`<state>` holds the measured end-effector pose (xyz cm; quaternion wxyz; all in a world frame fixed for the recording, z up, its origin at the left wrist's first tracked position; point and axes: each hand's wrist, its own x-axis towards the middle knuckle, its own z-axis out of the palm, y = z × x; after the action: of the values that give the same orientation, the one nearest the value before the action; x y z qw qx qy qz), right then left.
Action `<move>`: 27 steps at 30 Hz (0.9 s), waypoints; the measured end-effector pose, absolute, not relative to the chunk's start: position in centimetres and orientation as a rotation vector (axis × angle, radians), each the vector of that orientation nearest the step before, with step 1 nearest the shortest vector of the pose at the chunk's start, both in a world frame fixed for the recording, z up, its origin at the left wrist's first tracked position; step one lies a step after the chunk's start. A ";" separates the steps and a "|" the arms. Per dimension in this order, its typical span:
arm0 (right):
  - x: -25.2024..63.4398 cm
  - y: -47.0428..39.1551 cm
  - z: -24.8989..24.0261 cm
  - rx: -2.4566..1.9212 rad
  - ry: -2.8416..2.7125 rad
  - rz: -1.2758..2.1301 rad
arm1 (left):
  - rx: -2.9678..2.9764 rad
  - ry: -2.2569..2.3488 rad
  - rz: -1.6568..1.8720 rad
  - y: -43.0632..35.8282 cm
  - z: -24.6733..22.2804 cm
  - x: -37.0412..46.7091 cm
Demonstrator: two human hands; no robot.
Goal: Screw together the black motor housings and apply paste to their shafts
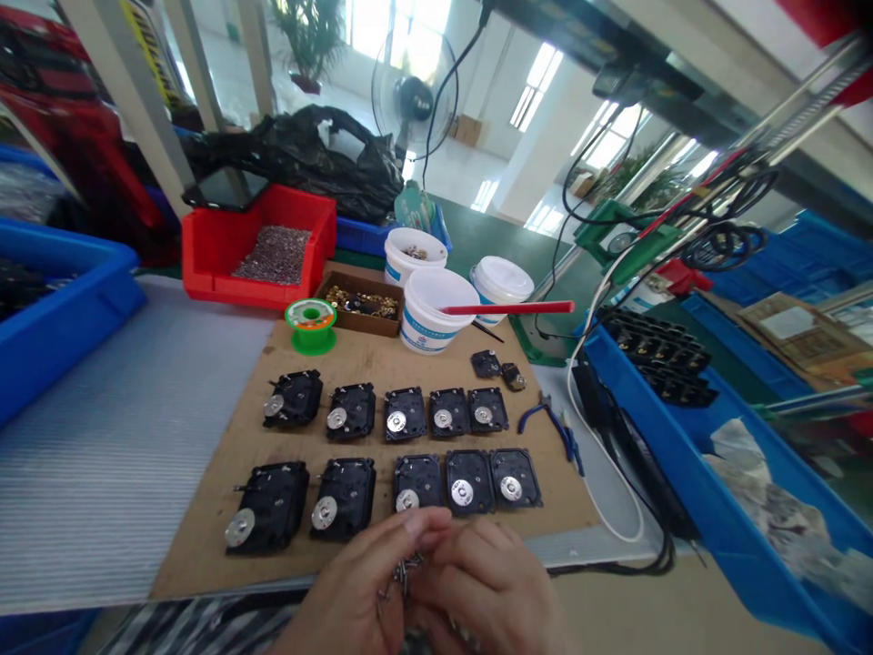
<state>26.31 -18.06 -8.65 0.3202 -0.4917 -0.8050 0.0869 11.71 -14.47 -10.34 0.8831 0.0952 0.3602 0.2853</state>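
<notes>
My left hand is cupped around a small pile of screws at the front edge of the bench. My right hand presses against it, fingers curled over the pile; what its fingertips pinch, if anything, is hidden. Just beyond the hands, two rows of black square mechanisms lie on a sheet of cardboard, each bearing a round silver disc. The nearest one, a black mechanism, is partly covered by my fingers.
A red bin of small metal parts stands at the back left. Nearby are a green spool, a cardboard tray of brass parts and white tubs. Blue-handled pliers lie right, beside cables and a blue crate.
</notes>
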 end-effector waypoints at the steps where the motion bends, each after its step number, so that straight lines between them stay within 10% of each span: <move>1: 27.0 -18.0 -8.3 -1.335 -2.098 0.311 | 0.252 0.757 0.571 -14.6 -10.6 11.8; 17: 33.6 -11.6 -10.6 -1.640 -2.390 0.055 | 2.066 0.897 0.136 -12.6 -11.2 14.5; 27: 33.5 -11.9 -10.9 -1.535 -2.597 -0.167 | 2.187 0.830 0.077 -12.7 -10.9 14.9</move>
<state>33.48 -11.89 -10.93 0.0599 -0.5071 -0.8580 -0.0551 14.94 -12.69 -10.85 0.3898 0.8606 0.3264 0.0304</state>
